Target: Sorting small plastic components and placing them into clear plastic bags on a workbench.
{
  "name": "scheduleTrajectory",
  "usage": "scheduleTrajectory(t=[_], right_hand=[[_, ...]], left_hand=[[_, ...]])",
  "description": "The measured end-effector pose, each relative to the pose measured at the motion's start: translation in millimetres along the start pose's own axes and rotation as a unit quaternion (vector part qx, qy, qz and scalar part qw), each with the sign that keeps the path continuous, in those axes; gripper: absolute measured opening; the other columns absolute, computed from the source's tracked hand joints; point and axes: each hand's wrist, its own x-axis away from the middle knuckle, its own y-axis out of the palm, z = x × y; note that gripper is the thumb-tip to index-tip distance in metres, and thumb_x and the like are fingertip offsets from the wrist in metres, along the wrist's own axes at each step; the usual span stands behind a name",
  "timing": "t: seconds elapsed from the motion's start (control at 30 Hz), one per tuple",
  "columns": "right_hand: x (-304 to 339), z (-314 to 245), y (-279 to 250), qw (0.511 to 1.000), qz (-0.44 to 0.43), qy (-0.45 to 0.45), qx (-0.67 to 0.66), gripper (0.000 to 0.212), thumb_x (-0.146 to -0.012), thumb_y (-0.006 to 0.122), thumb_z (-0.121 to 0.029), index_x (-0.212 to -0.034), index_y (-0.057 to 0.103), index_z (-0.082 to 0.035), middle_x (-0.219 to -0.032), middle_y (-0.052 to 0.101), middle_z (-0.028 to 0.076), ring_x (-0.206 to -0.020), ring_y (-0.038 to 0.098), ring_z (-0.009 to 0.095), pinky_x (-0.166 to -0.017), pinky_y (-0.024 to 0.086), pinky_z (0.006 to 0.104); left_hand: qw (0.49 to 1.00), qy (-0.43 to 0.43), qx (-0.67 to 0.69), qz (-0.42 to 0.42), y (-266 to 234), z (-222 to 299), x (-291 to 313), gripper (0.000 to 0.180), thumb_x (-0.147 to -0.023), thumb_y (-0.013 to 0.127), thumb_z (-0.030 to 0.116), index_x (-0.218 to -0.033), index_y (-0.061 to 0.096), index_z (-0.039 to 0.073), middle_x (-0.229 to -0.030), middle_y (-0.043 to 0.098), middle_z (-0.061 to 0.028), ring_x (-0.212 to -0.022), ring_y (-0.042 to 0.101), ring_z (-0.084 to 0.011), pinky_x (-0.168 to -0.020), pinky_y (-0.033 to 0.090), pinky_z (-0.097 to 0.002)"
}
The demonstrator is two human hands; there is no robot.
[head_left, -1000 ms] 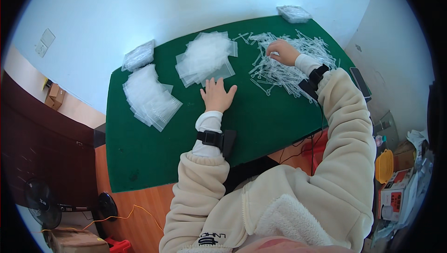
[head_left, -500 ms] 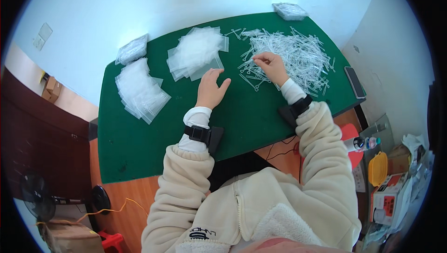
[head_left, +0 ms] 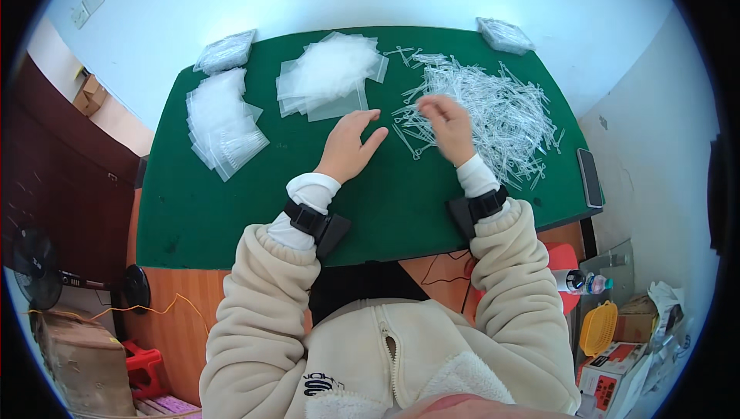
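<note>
My left hand (head_left: 351, 148) hovers over the green table, just in front of a fanned stack of clear plastic bags (head_left: 327, 80). Its fingers are stretched out, the thumb stands apart, and nothing shows between them. At the left edge of a heap of clear plastic sticks with looped ends (head_left: 493, 111), my right hand (head_left: 449, 130) has its thumb and fingers drawn together; what they pinch, if anything, is too small to make out. Farther left lies a second fanned row of clear bags (head_left: 220, 122), with fine sticks visible in the nearest ones.
Wrapped clear bundles stand at the back left (head_left: 226, 52) and back right (head_left: 505, 36) of the green-covered table (head_left: 231, 226). A phone (head_left: 590, 178) lies at the right edge. Below right are bottles (head_left: 586, 282) and a yellow basket (head_left: 599, 326).
The view has shifted a little. My left hand has turned to the right, toward my right hand, and off the bag stack's front edge. My right hand stays by the heap, more upright.
</note>
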Motion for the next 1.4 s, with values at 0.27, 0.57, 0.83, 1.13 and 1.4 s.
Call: scheduleTrajectory(t=[0.27, 0.57, 0.83, 1.13, 1.4], right_hand=[[17.5, -17.4, 15.8, 0.946, -0.318, 0.037, -0.05, 0.01, -0.085, 0.056, -0.008, -0.083, 0.059, 0.001, -0.071, 0.058, 0.004, -0.063, 0.055, 0.011, -0.058, 0.044, 0.0238], [11.5, -8.6, 8.5, 0.946, -0.286, 0.07, 0.132, 0.012, -0.079, 0.062, -0.014, -0.076, 0.061, -0.003, -0.064, 0.057, 0.004, -0.056, 0.054, 0.016, -0.054, 0.044, 0.0268], [12.7, -11.4, -2.2, 0.877, -0.318, 0.079, 0.352, 0.018, -0.068, 0.069, -0.025, -0.069, 0.062, -0.009, -0.074, 0.062, 0.007, -0.068, 0.059, 0.027, -0.061, 0.047, 0.0381], [10.9, -13.2, -2.3, 0.851, -0.377, 0.103, 0.352, 0.01, -0.069, 0.061, -0.017, -0.07, 0.062, -0.007, -0.07, 0.061, 0.012, -0.07, 0.06, 0.029, -0.064, 0.048, 0.0389], [13.4, 1.2, 3.8, 0.925, -0.298, 0.027, 0.234, 0.012, -0.072, 0.057, -0.015, -0.073, 0.057, -0.003, -0.066, 0.058, 0.014, -0.062, 0.057, 0.031, -0.059, 0.045, 0.0398]], left_hand=[[0.988, 0.077, 0.13, -0.015, 9.6, 10.8, -4.0, 0.029, -0.089, 0.051, 0.018, -0.112, 0.056, 0.001, -0.097, 0.062, -0.0121, -0.088, 0.061, -0.0227, -0.076, 0.047, -0.03], [0.889, -0.127, 0.424, 0.117, 3.8, -9.3, -7.9, 0.026, -0.095, 0.042, 0.022, -0.096, 0.057, 0.0, -0.09, 0.064, -0.0101, -0.081, 0.063, -0.0192, -0.076, 0.048, -0.0295], [0.838, -0.253, 0.469, 0.121, -3.5, -13.2, -9.5, 0.029, -0.094, 0.045, 0.026, -0.093, 0.059, 0.001, -0.084, 0.061, -0.0072, -0.079, 0.06, -0.0155, -0.072, 0.047, -0.0273], [0.976, -0.136, 0.155, 0.071, -4.2, -30.3, -5.1, 0.015, -0.083, 0.063, 0.015, -0.09, 0.066, 0.002, -0.081, 0.06, -0.0015, -0.07, 0.055, -0.0099, -0.067, 0.044, -0.0236], [0.977, -0.117, 0.134, 0.115, -19.4, -35.5, -7.3, 0.012, -0.075, 0.067, 0.011, -0.081, 0.065, 0.001, -0.068, 0.061, -0.0025, -0.062, 0.057, -0.011, -0.059, 0.046, -0.026]])
